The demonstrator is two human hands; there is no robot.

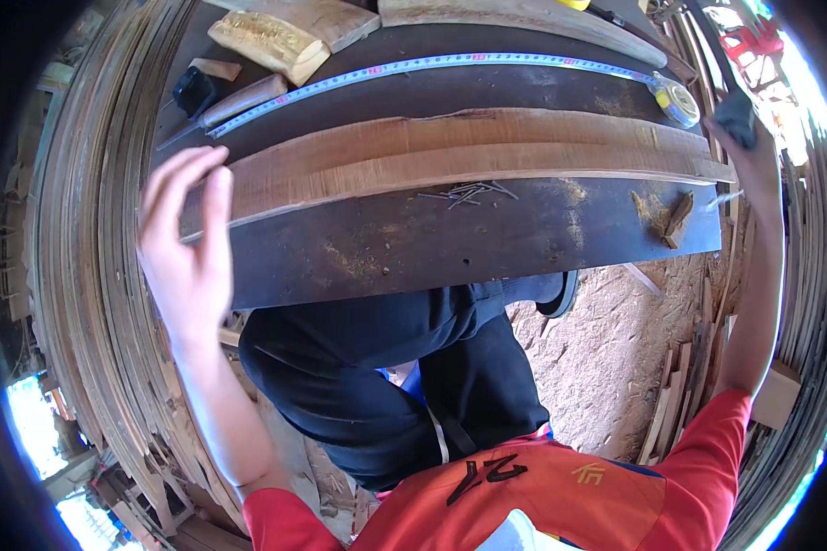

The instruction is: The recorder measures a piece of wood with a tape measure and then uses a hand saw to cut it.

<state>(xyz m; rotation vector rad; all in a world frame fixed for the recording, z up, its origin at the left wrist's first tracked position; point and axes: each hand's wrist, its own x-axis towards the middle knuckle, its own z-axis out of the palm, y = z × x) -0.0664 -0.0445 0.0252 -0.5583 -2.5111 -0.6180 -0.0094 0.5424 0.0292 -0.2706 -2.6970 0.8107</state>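
Note:
A long brown board (pixel 450 147) lies across the dark worktop (pixel 368 257). My left hand (pixel 188 230) is at its left end, fingers loosely extended and thumb apart, holding nothing that I can see. At the upper right, my right hand (pixel 744 151) grips a black tool (pixel 735 115) with a long dark shaft, just past the board's right end. Above the board lies an extended tape measure (pixel 469 60), its case (pixel 673 97) near my right hand. Several loose nails (pixel 469 192) lie below the board, and a small wood scrap (pixel 678 220) sits near the right corner.
More timber pieces (pixel 266 41) and a small black block (pixel 198 90) lie at the back of the worktop. Stacked planks (pixel 92 275) line both sides. My legs (pixel 358 367) are under the front edge, above a dusty floor (pixel 588 358). A red object (pixel 749 41) is at far right.

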